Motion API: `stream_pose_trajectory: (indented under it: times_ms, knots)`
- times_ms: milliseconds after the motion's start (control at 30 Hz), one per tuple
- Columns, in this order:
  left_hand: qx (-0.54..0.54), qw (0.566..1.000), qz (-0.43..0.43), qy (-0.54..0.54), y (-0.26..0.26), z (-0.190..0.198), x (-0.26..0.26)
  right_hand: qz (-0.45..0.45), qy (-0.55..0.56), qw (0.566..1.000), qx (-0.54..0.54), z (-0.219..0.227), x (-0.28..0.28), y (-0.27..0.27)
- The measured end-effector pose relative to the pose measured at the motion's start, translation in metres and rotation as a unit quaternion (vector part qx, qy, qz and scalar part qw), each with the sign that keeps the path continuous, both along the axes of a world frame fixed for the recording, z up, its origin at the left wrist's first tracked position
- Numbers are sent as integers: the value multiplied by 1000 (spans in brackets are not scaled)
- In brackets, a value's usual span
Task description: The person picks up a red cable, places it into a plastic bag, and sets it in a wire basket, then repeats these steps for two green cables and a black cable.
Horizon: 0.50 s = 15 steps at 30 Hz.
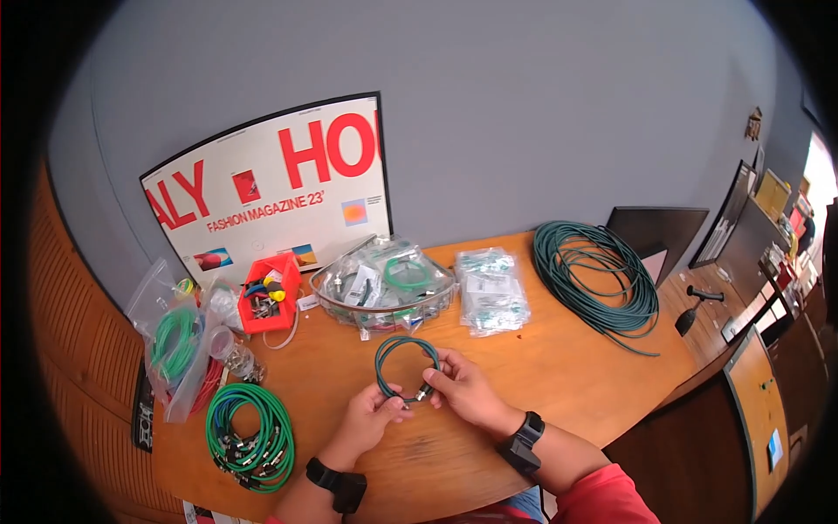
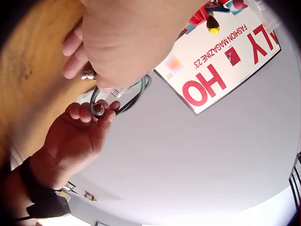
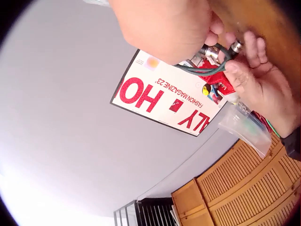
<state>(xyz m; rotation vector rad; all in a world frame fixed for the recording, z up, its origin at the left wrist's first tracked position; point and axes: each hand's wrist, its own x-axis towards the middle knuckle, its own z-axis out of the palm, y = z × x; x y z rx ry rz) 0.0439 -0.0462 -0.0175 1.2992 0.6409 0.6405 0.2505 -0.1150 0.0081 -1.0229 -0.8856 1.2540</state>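
A small coil of dark green cable is held up over the middle of the wooden table. My left hand pinches the coil's lower left part. My right hand grips its lower right, where the metal end connectors meet. In the left wrist view, the right hand holds one round metal connector between its fingertips, and the cable loops away behind the left hand. The right wrist view shows the connectors and cable between both hands.
A large green cable coil lies at the back right. A wire basket of bagged cables, a pile of bags and a red bin stand behind. A green cable bundle and plastic bags lie left. A poster leans on the wall.
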Motion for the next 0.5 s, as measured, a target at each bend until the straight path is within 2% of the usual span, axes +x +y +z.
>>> stream_pose_trajectory:
  times_ms: [67,100,200,233,300,367,400,467,500]
  knots:
    - [24,992,-76,102,3,2,-1,-14,-22,1000,0,3,5,0]
    - [26,991,-85,102,4,2,-2,-20,-44,999,-2,4,10,-1]
    - [-12,992,-77,102,4,-2,-4,-29,-111,993,31,7,41,6]
    - [-19,995,-47,92,4,-3,-2,-33,-113,993,32,14,53,4]
    - [-23,996,-18,80,5,-2,8,-14,-173,984,-39,27,82,-5]
    - [-15,995,-4,104,8,2,23,-7,-181,982,-56,18,113,-6]
    - [-13,995,-7,103,13,1,35,17,-219,972,-89,13,127,-6]
    - [129,975,-61,168,28,-3,77,37,-270,953,-133,6,149,-15]
    - [133,975,-70,166,33,-6,95,27,-269,954,-134,-3,156,-13]
